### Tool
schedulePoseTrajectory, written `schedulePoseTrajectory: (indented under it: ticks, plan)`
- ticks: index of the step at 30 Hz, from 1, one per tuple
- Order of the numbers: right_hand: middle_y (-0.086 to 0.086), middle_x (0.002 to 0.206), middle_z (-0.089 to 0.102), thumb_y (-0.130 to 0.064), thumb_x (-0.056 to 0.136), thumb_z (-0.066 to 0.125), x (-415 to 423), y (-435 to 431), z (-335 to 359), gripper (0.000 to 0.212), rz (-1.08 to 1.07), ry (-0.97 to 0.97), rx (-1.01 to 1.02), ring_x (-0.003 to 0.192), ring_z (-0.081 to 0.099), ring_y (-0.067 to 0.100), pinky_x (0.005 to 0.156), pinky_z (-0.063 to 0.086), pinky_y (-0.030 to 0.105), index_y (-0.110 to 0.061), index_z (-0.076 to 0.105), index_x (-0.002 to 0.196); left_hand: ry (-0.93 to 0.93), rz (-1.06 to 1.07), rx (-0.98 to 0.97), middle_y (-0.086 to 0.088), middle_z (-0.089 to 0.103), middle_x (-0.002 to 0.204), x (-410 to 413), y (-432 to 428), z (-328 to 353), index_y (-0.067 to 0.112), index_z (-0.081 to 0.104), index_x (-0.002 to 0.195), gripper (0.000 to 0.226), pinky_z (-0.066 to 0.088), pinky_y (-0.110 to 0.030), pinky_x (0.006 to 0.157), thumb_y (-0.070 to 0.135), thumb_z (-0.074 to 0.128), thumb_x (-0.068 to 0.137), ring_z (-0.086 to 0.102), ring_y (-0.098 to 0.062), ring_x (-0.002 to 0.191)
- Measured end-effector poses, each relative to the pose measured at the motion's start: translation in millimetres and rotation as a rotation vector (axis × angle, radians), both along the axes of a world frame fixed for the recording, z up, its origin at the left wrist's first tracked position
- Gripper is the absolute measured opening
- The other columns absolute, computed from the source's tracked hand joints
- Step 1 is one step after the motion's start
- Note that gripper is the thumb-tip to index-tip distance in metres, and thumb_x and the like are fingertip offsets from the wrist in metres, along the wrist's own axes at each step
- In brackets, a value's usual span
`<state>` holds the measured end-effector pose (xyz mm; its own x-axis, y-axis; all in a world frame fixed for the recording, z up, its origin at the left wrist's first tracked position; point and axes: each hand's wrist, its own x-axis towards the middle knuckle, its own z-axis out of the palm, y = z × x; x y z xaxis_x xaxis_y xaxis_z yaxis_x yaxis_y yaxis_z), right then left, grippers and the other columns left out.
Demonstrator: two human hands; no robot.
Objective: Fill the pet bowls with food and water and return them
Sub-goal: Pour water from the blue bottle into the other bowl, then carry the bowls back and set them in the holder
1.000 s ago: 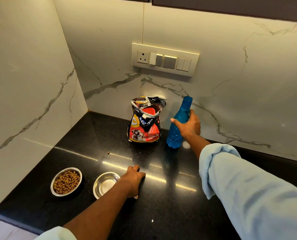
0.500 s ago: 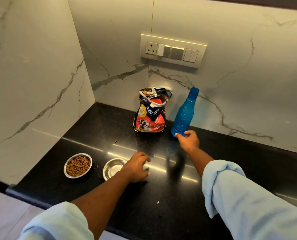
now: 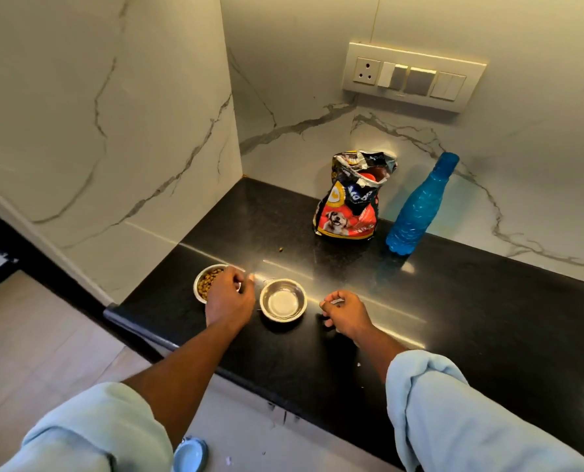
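A steel food bowl (image 3: 206, 281) full of brown kibble sits near the counter's left front corner. My left hand (image 3: 230, 298) lies over its right side, fingers curled on the rim. Just to its right stands a second steel bowl (image 3: 282, 300) with water in it. My right hand (image 3: 346, 313) hovers to the right of that bowl, fingers curled, holding nothing and apart from it. At the back wall stand an open red-and-black pet food bag (image 3: 352, 202) and a capped blue water bottle (image 3: 416, 207).
The black stone countertop (image 3: 471, 318) ends in a rounded front edge, with light floor tiles (image 3: 38, 352) below on the left. A stray kibble (image 3: 280, 249) lies near the bag. A switch panel (image 3: 409, 76) is on the marble wall. A round blue object (image 3: 190, 454) lies on the floor.
My right hand let go of the bottle and came back beside the water bowl. My left hand crossed over to the food bowl. The view has shifted left and down.
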<state>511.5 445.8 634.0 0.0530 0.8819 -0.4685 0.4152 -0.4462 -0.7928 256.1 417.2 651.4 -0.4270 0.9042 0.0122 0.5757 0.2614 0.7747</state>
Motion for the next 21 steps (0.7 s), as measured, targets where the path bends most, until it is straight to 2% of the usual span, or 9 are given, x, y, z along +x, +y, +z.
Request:
schedulePoseTrajectory:
  ticks: [2, 3, 6, 7, 9, 11, 16, 21]
  plan:
    - [0.012, 0.089, 0.077, -0.018, 0.099, 0.069, -18, -4, -2, 0.010, 0.026, -0.002, -0.007, 0.057, 0.066, 0.019, 0.048, 0.043, 0.023, -0.015, 0.062, 0.105, -0.012, 0.153, -0.064, 0.007, 0.068, 0.095, -23, -8, -5, 0.030, 0.062, 0.093, 0.010, 0.050, -0.034, 0.083, 0.036, 0.069, 0.097, 0.070, -0.025, 0.103]
    - [0.010, 0.086, 0.076, -0.020, 0.100, 0.068, -25, -5, -3, 0.010, 0.038, -0.007, -0.009, 0.053, 0.065, 0.018, 0.044, 0.041, 0.021, -0.016, 0.061, 0.105, -0.018, 0.228, -0.110, -0.001, 0.071, 0.105, -32, -11, -7, 0.025, 0.064, 0.099, 0.012, 0.051, -0.038, 0.087, 0.036, 0.069, 0.096, 0.068, -0.029, 0.110]
    - [0.010, 0.084, 0.078, -0.027, 0.100, 0.067, -45, -7, -2, 0.015, 0.063, -0.036, -0.007, 0.050, 0.065, 0.018, 0.039, 0.037, 0.019, -0.018, 0.059, 0.108, -0.107, 0.356, -0.293, -0.017, 0.068, 0.117, -53, -19, -17, 0.015, 0.058, 0.111, 0.032, 0.054, -0.044, 0.091, 0.041, 0.068, 0.096, 0.068, -0.036, 0.110]
    - [0.010, 0.085, 0.078, -0.029, 0.100, 0.067, -49, -8, -2, 0.015, 0.061, -0.048, -0.007, 0.051, 0.067, 0.018, 0.040, 0.038, 0.019, -0.019, 0.058, 0.107, -0.162, 0.372, -0.345, -0.018, 0.068, 0.117, -58, -21, -19, 0.014, 0.055, 0.116, 0.036, 0.059, -0.044, 0.089, 0.042, 0.067, 0.097, 0.072, -0.035, 0.103]
    - [0.011, 0.085, 0.079, -0.028, 0.101, 0.067, -55, -8, -3, 0.013, 0.049, -0.056, -0.005, 0.055, 0.070, 0.022, 0.043, 0.041, 0.022, -0.022, 0.056, 0.104, -0.301, 0.400, -0.399, -0.020, 0.070, 0.116, -62, -24, -24, 0.012, 0.050, 0.124, 0.038, 0.067, -0.039, 0.069, 0.038, 0.066, 0.100, 0.079, -0.027, 0.075]
    - [0.012, 0.086, 0.079, -0.023, 0.101, 0.068, -59, -8, -3, 0.013, 0.042, -0.064, 0.000, 0.060, 0.073, 0.024, 0.048, 0.044, 0.026, -0.023, 0.056, 0.101, -0.415, 0.417, -0.403, -0.021, 0.071, 0.117, -65, -23, -28, 0.010, 0.049, 0.133, 0.040, 0.063, -0.029, 0.051, 0.032, 0.064, 0.103, 0.078, -0.023, 0.055]
    - [0.012, 0.083, 0.079, -0.019, 0.102, 0.067, -59, -10, -7, 0.013, 0.004, -0.064, 0.013, 0.057, 0.071, 0.021, 0.049, 0.045, 0.025, -0.025, 0.056, 0.098, -0.616, 0.429, -0.345, -0.015, 0.074, 0.109, -64, -15, -29, 0.011, 0.044, 0.149, 0.047, 0.058, -0.024, 0.045, 0.024, 0.060, 0.107, 0.079, -0.025, 0.061]
    - [0.015, 0.078, 0.077, -0.014, 0.103, 0.064, -60, -12, -13, 0.009, -0.060, -0.003, 0.011, 0.059, 0.071, 0.022, 0.050, 0.048, 0.028, -0.021, 0.058, 0.104, -0.554, 0.386, -0.349, -0.018, 0.071, 0.121, -68, -5, -32, 0.010, 0.050, 0.144, 0.042, 0.057, -0.023, 0.045, 0.022, 0.060, 0.105, 0.079, -0.022, 0.059]
